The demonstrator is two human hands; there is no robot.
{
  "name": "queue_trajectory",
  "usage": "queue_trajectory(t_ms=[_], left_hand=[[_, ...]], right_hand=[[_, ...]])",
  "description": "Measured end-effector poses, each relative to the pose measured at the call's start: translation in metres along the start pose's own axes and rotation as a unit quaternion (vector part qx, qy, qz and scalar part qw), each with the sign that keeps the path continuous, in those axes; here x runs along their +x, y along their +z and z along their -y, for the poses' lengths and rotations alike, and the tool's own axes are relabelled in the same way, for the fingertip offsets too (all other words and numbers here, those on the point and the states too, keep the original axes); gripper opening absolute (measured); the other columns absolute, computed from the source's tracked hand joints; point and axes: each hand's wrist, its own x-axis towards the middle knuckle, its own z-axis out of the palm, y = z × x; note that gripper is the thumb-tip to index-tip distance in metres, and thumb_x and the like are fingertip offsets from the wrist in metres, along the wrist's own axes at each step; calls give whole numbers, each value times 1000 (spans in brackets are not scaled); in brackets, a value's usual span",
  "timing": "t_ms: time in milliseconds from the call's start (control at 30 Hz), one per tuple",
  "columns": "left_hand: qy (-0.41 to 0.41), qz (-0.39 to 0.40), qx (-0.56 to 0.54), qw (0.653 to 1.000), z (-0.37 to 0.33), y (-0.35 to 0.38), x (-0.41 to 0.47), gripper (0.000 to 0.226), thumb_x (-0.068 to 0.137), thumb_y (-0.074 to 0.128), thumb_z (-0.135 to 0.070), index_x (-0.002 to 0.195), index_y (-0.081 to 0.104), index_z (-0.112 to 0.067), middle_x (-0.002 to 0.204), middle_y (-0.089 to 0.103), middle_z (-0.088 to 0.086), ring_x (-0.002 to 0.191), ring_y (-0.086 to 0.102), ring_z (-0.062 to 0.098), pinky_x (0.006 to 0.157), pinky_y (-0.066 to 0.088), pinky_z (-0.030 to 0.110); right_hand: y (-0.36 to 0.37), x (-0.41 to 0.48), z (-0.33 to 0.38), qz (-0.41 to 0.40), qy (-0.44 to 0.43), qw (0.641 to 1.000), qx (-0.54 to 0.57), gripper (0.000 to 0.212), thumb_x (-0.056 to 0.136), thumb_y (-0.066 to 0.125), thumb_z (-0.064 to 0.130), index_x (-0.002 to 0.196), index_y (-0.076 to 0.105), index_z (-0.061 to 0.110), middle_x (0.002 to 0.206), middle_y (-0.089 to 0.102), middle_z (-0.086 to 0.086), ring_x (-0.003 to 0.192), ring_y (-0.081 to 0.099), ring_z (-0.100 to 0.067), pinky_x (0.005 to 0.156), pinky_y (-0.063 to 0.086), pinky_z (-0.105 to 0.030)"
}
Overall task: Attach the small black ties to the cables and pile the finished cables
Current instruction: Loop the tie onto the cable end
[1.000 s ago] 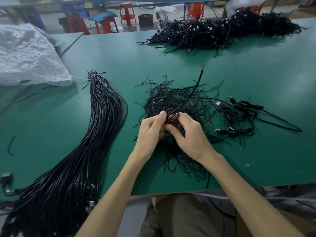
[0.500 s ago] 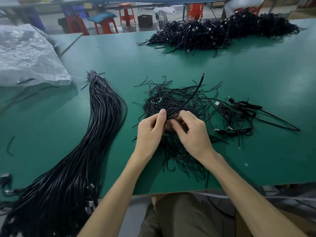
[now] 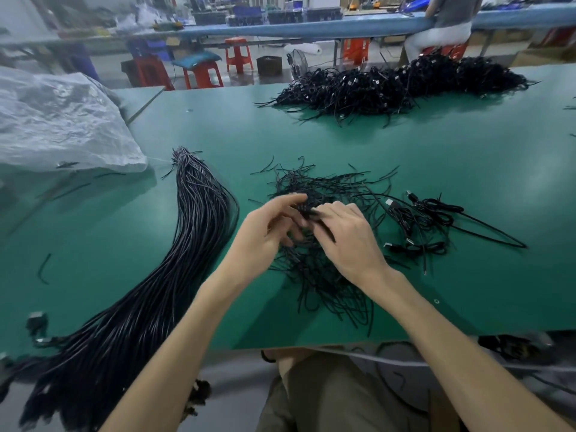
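My left hand [image 3: 265, 232] and my right hand [image 3: 346, 238] meet over a loose heap of small black ties [image 3: 321, 275] on the green table [image 3: 467, 169]. Between their fingertips sits a small coiled black cable [image 3: 307, 212]; my right hand pinches it, and my left hand's fingers curl beside it, blurred by motion. A thick bundle of long black cables [image 3: 190, 244] runs from the table's middle left down past the near left edge. A few tied cables [image 3: 424, 222] lie to the right of my hands. A big pile of finished cables [image 3: 389, 85] lies at the far edge.
A crumpled clear plastic bag [image 3: 59, 120] covers the far left of the table. Stray ties [image 3: 43, 269] lie on the left. Red stools [image 3: 202, 73] and a seated person [image 3: 445, 26] are beyond the table. The near table edge runs just above my lap.
The long cable end that stuck up toward the far side has come down and no longer sticks up. My left fingers have shifted around the coil. The camera has tilted up.
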Motion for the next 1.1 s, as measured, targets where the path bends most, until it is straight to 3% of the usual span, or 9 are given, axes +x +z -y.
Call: queue_trajectory(t_ms=[133,267,433,533,633,800,867,1000,1100], left_hand=[[46,-36,153,987,3,0,-4,34,92,72,-6,124,73,-18,111,54,2,102,54,13,93,48,31],[104,-13,152,983,-1,-4,-5,33,99,65,-14,131,67,-22,135,61,-13,129,55,9,111,41,26],[53,-31,207,977,-6,2,-3,14,105,56,-21,115,63,-14,100,71,-4,97,65,21,87,52,45],[54,-54,277,958,-8,5,-5,18,108,50,-29,100,58,-14,84,60,-7,80,54,19,75,46,40],[-26,-64,322,944,-10,11,-5,28,109,41,-38,95,53,-18,77,59,-6,71,53,22,66,42,40],[-202,-8,170,964,-22,3,11,29,105,51,-27,86,67,-11,61,64,-2,54,51,20,55,41,30],[-219,38,63,973,-29,-9,11,19,107,47,-19,100,64,-13,67,72,2,53,55,21,56,50,28],[-116,190,-81,972,-29,-35,3,35,111,37,-6,140,54,-17,95,76,10,83,73,31,83,60,40],[-57,229,-71,969,-25,-35,3,41,102,53,4,140,57,-11,97,73,12,87,73,31,79,58,34]], right_hand=[[-5,-5,8,-28,-12,999,37,5,96,66,11,93,65,7,88,67,-2,80,55,-20,76,38,-30],[-8,-4,12,-52,-42,997,29,12,98,63,12,103,70,3,94,71,-4,84,59,-21,80,46,-34],[-3,-3,15,-77,-31,996,31,6,95,69,8,92,70,2,85,70,-5,77,62,-25,73,50,-40],[0,-3,14,-84,-42,996,10,16,100,65,13,86,67,5,78,64,-2,72,58,-24,69,49,-40],[1,-3,13,-79,-70,994,-29,20,103,60,15,86,67,7,78,63,-2,71,58,-26,68,49,-40],[-2,-4,12,-53,-134,984,-102,13,96,65,1,85,66,7,77,60,-5,72,58,-28,67,47,-39],[-8,-6,8,-45,-134,985,-103,13,96,66,0,85,65,7,77,60,-5,72,57,-28,67,48,-39],[-20,-6,8,-56,-121,988,-77,12,91,66,-5,85,62,5,78,60,-7,72,56,-29,67,49,-40],[-21,-4,13,-69,-114,990,-53,15,89,69,-7,83,60,4,78,59,-9,72,56,-29,67,52,-41]])
